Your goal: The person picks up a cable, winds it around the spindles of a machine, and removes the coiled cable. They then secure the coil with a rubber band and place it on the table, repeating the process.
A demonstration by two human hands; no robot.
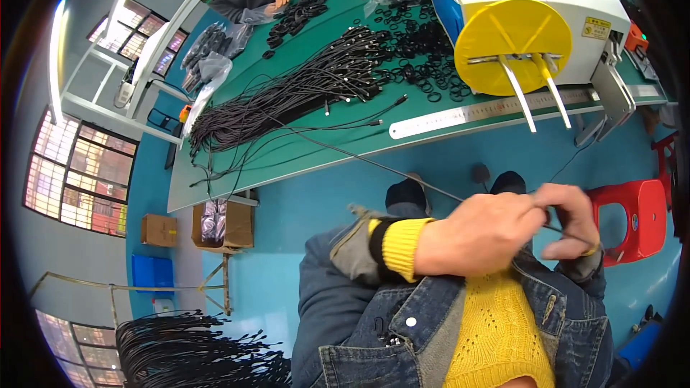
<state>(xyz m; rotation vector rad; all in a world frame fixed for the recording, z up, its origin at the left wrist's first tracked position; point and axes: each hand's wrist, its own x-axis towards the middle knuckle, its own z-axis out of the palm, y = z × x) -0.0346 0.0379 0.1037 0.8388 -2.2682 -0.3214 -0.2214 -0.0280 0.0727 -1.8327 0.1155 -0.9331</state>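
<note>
A thin black cable (pixel 402 172) was pinched between the left hand (pixel 480 233) and the right hand (pixel 575 223), both closed on it above the lap. From the hands the cable was stretched toward ten o'clock, up to the cable bundle (pixel 287 97) on the green table (pixel 287 162).

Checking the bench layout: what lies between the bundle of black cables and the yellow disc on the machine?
In the head view, loose black rubber rings lie scattered on the green table between the cable bundle and the yellow disc.
</note>
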